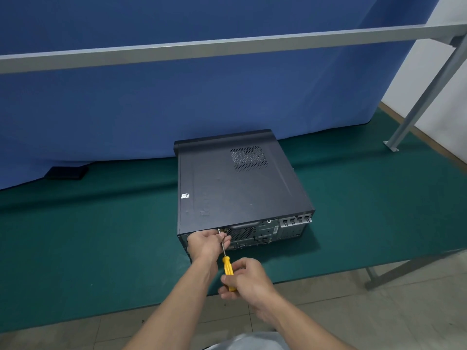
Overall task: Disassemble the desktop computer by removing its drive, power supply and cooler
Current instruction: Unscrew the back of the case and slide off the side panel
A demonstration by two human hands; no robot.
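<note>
Screwdriver (227, 267) — right grip (249, 280) clamped on handle, left grip (206, 245) pinching shaft at computer (240, 188) rear — slanted tip may slip.

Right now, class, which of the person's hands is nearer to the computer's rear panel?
Left. The left hand is against the rear panel, pinching the screwdriver near its tip; the right hand grips its yellow handle, farther back toward the person.

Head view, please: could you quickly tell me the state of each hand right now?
Left hand: closed, pinching the screwdriver shaft at the computer rear.
Right hand: closed, gripping the screwdriver's yellow handle.
</note>
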